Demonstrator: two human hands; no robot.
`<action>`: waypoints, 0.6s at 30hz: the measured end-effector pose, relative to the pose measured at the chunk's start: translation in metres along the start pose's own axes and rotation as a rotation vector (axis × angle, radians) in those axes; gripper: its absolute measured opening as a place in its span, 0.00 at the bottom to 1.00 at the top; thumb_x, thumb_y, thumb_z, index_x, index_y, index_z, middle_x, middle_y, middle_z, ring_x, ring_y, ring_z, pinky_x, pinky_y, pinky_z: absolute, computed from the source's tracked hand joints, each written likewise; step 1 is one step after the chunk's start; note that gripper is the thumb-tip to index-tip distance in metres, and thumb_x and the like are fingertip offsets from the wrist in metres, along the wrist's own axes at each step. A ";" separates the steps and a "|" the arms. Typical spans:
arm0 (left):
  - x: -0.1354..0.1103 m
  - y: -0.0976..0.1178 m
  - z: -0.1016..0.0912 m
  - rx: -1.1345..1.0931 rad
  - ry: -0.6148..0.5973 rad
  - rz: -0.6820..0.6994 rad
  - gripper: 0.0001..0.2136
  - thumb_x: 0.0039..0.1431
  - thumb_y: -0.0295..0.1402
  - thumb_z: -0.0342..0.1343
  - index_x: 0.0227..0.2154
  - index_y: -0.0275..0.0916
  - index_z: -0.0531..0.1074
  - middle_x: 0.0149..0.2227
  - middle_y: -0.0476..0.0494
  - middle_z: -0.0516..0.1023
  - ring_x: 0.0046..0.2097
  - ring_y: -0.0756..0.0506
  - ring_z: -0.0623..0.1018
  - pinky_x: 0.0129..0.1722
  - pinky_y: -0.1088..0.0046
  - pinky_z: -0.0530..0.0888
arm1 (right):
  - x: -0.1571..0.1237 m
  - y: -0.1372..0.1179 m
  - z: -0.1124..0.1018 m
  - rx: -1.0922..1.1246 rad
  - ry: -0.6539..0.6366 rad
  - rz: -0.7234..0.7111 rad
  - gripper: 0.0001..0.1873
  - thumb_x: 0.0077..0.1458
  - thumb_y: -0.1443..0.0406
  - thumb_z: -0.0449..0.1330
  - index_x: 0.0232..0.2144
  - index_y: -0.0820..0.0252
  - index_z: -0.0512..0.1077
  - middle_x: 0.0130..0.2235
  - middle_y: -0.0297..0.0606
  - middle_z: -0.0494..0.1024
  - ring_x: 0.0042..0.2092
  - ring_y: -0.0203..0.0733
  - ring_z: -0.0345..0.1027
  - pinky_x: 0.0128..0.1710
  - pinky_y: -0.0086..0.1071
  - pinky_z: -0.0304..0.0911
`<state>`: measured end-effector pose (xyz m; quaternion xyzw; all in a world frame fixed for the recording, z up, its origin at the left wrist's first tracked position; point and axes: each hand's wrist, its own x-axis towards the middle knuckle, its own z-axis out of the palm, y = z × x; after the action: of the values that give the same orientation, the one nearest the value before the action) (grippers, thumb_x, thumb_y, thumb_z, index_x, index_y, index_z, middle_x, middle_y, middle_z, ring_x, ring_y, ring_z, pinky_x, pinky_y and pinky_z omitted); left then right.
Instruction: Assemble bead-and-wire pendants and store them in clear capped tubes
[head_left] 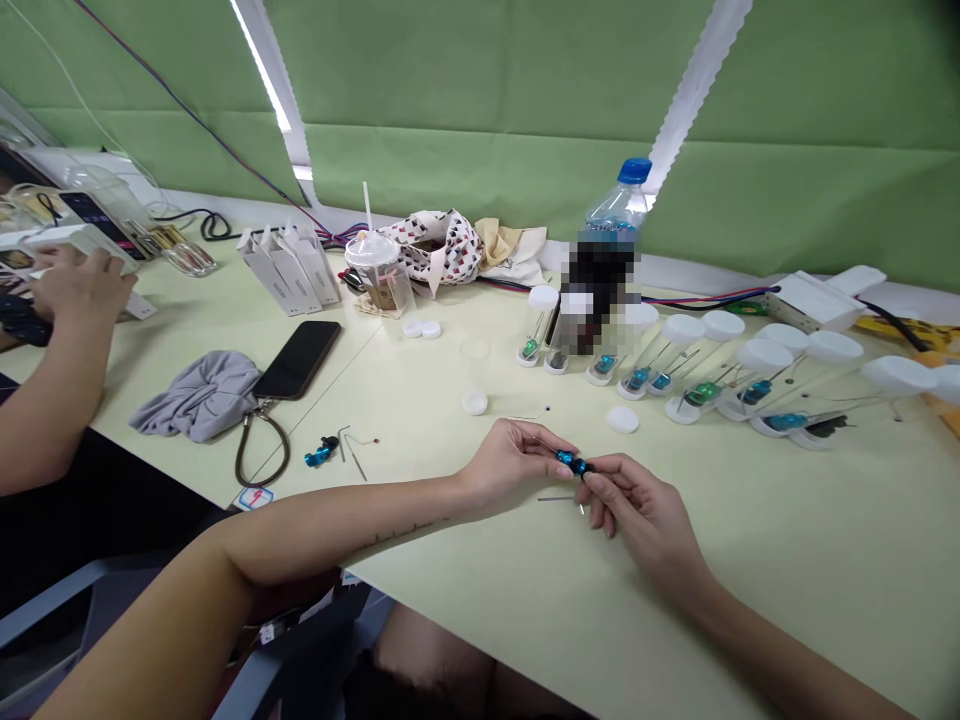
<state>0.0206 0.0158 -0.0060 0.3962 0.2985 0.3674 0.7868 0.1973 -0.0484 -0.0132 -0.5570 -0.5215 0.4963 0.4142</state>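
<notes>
My left hand (pixel 510 462) and my right hand (pixel 637 505) meet over the pale green table (pixel 750 560), both pinching a small blue beaded piece (pixel 574 463) between thumb and fingertips. A thin metal pin (pixel 559 498) lies on the table just below the hands. A white cap (pixel 622 419) rests a little beyond them. Farther back lies a row of clear tubes with white caps (pixel 705 375), holding blue and green beads.
A black phone (pixel 298 358) with a strap, a grey cloth (pixel 199 395), a blue beaded piece (pixel 321 452) and pins lie at the left. Another person's hand (pixel 79 285) works at the far left. A water bottle (pixel 619 215), lidded cup (pixel 379 270), white boxes (pixel 289 265) stand behind.
</notes>
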 end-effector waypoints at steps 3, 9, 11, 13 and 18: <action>0.000 -0.001 -0.001 0.006 -0.011 -0.006 0.15 0.35 0.28 0.71 0.30 0.30 0.79 0.31 0.40 0.81 0.33 0.47 0.79 0.41 0.66 0.73 | 0.000 0.001 -0.001 -0.051 -0.038 -0.003 0.20 0.61 0.49 0.53 0.33 0.60 0.71 0.26 0.37 0.75 0.24 0.33 0.64 0.22 0.27 0.60; 0.000 -0.002 -0.001 -0.011 -0.011 0.010 0.15 0.36 0.28 0.71 0.30 0.30 0.78 0.32 0.39 0.81 0.34 0.47 0.79 0.41 0.65 0.73 | 0.002 0.001 0.000 -0.061 -0.046 0.004 0.24 0.62 0.47 0.48 0.33 0.60 0.71 0.27 0.38 0.75 0.24 0.34 0.64 0.21 0.28 0.60; 0.000 -0.001 0.000 -0.017 -0.005 0.024 0.15 0.37 0.29 0.71 0.30 0.30 0.78 0.34 0.38 0.81 0.35 0.46 0.79 0.42 0.64 0.74 | 0.002 0.000 0.000 -0.017 -0.023 -0.003 0.22 0.61 0.48 0.51 0.43 0.59 0.69 0.29 0.36 0.75 0.24 0.34 0.64 0.20 0.28 0.60; 0.000 0.001 0.000 -0.005 0.008 0.035 0.15 0.37 0.30 0.71 0.31 0.31 0.78 0.35 0.38 0.81 0.36 0.46 0.79 0.43 0.63 0.74 | 0.002 0.000 0.000 0.016 0.007 -0.015 0.22 0.58 0.50 0.57 0.48 0.56 0.65 0.31 0.34 0.73 0.23 0.33 0.65 0.19 0.28 0.59; -0.001 0.004 0.000 0.032 0.025 0.023 0.16 0.35 0.30 0.72 0.30 0.30 0.78 0.32 0.40 0.81 0.34 0.46 0.79 0.43 0.64 0.74 | 0.001 0.003 0.001 0.011 0.054 -0.017 0.19 0.54 0.53 0.62 0.42 0.57 0.67 0.31 0.33 0.72 0.23 0.33 0.66 0.19 0.28 0.58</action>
<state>0.0194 0.0167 -0.0026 0.4076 0.3097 0.3764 0.7722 0.1966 -0.0479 -0.0164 -0.5634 -0.5121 0.4806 0.4352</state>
